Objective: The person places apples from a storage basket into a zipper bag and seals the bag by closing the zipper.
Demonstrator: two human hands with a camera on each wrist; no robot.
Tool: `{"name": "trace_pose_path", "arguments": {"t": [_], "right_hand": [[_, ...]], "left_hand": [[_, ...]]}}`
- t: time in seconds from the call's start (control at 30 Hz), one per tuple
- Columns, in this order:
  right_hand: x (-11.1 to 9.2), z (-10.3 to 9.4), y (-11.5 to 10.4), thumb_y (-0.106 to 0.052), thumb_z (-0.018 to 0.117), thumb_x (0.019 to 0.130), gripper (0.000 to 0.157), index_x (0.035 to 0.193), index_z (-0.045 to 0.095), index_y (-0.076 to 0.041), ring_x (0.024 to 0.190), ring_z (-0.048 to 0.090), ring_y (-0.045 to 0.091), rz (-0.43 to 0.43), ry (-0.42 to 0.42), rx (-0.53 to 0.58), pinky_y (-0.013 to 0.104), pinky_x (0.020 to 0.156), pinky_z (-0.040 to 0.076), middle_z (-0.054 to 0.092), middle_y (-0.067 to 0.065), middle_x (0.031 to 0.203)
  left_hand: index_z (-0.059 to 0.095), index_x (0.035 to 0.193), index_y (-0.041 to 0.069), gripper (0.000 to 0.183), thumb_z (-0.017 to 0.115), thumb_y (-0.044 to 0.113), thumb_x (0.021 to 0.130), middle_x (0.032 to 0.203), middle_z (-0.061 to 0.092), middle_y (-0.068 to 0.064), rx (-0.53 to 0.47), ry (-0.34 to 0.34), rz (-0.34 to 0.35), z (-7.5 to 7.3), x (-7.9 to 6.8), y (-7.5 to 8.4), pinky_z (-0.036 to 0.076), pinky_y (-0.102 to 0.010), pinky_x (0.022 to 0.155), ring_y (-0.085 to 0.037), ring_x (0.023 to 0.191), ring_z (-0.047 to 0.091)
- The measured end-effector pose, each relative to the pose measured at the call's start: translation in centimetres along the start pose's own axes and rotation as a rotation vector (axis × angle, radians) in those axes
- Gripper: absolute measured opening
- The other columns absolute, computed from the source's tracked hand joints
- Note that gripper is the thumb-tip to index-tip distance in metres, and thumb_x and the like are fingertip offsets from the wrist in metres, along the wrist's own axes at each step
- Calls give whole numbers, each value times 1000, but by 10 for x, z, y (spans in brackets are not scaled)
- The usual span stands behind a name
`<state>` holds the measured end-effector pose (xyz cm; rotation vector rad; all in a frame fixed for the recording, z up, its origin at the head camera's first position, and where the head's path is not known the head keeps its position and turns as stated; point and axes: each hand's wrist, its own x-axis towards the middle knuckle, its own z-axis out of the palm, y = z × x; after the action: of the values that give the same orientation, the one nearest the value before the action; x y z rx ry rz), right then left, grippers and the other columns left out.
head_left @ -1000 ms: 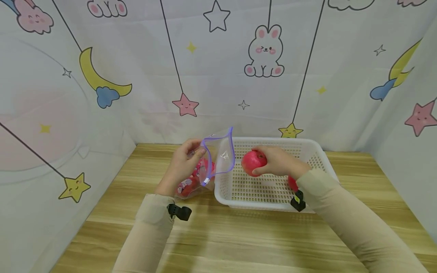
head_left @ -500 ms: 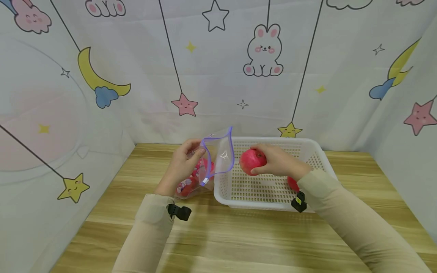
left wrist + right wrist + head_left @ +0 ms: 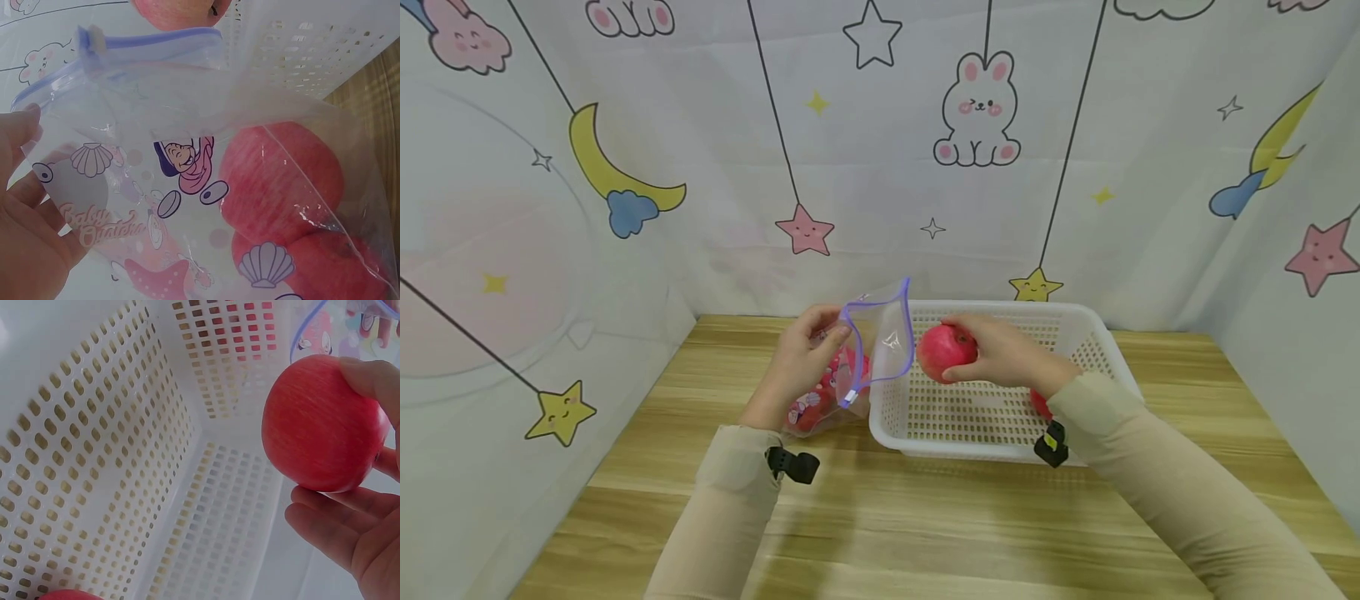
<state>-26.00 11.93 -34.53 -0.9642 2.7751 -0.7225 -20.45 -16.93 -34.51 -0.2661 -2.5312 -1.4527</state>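
My left hand (image 3: pixel 808 354) pinches the rim of a clear zip bag (image 3: pixel 187 187) printed with cartoon shells. The bag's purple-edged mouth gapes toward the basket, and red apples (image 3: pixel 281 181) lie at its bottom. In my right hand (image 3: pixel 1003 350) is a red apple (image 3: pixel 322 425), gripped between thumb and fingers. That apple hangs above the white plastic basket (image 3: pixel 985 454), a short way right of the bag's mouth and apart from it. Another apple (image 3: pixel 1041 404) sits in the basket's right part, partly hidden by my right wrist.
The basket stands toward the back of a wood-grain table (image 3: pixel 880 525), with the bag's lower part beside its left wall. A white cartoon-printed curtain (image 3: pixel 880 167) rises behind the table and along both sides.
My right hand has moved slightly left with the apple, closer to the bag's mouth. The left hand and bag have hardly moved.
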Motion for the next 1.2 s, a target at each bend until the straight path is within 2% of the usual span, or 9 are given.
{"name": "trace_pose_path", "arguments": {"t": [0.43,0.77,1.0,1.2], "right_hand": [[1,3,-11,-36,78,76,76,139,43,-13,111,56,22,-58,27,29,37,85,56,57,5,128],[3,7,-20,-34,79,75,76,140,43,-16,109,56,19,-74,44,59,33,82,56,57,2,127],[6,10,-29,-32,79,76,76,140,43,-12,111,54,21,-95,37,90,39,84,56,56,5,129],[10,12,-36,-32,79,76,75,139,44,-11,109,55,19,-124,40,78,33,82,56,57,4,127]], "left_hand": [[54,126,8,35,54,28,97,128,56,-11,-6,-2,5,-1,0,-1,45,-42,103,-27,126,49],[55,125,9,33,53,26,97,126,58,-11,0,8,15,-1,-2,-1,45,-40,103,-26,123,51],[55,125,10,33,53,26,97,126,58,-10,5,13,7,-2,-3,0,45,-39,103,-25,123,52],[56,125,10,32,52,26,98,125,58,-10,14,19,0,-3,-3,0,46,-40,102,-25,122,53]]}}
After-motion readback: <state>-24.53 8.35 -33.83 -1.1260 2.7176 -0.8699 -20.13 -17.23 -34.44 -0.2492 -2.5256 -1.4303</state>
